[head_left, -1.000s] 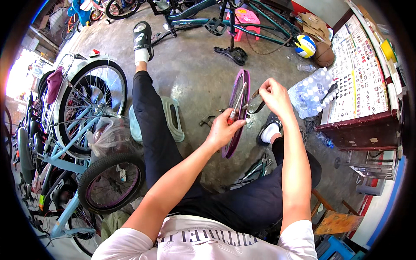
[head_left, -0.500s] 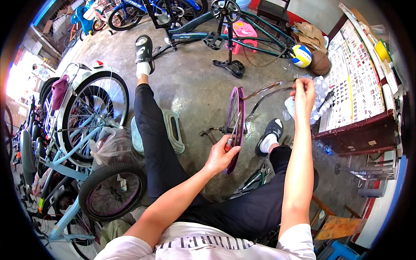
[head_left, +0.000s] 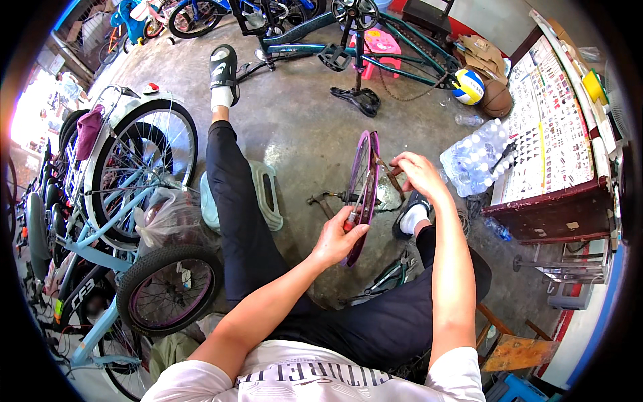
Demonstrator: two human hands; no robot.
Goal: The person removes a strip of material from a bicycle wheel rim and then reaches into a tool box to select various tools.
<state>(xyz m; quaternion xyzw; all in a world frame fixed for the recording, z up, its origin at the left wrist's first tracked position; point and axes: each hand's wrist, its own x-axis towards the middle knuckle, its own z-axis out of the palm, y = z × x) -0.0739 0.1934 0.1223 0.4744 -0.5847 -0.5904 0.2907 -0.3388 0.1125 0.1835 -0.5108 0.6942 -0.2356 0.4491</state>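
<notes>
A purple bicycle wheel rim point(head_left: 355, 250) with spokes stands upright between my legs. My left hand point(head_left: 335, 240) is closed round the red handle of a screwdriver point(head_left: 349, 220), its thumb at the rim's near side; the shaft runs up along the wheel. To the right of the rim, my right hand point(head_left: 422, 175) has its fingers bent at a thin brown strip point(head_left: 400, 193), which comes off the upper part of the rim and hangs in a loop. The fingertips partly cover the strip.
A hammer point(head_left: 322, 204) and pliers-like tools point(head_left: 395, 273) lie on the floor close to the wheel. Bicycles and a loose tyred wheel point(head_left: 170, 289) crowd the left. An upturned bicycle frame point(head_left: 295, 41) stands ahead; packed water bottles point(head_left: 472, 155) and a dark red cabinet point(head_left: 549, 218) are right.
My right hand has come down and left toward the rim, and the brown strip, stretched out to the right before, now hangs slack beside the wheel. My left hand has barely moved.
</notes>
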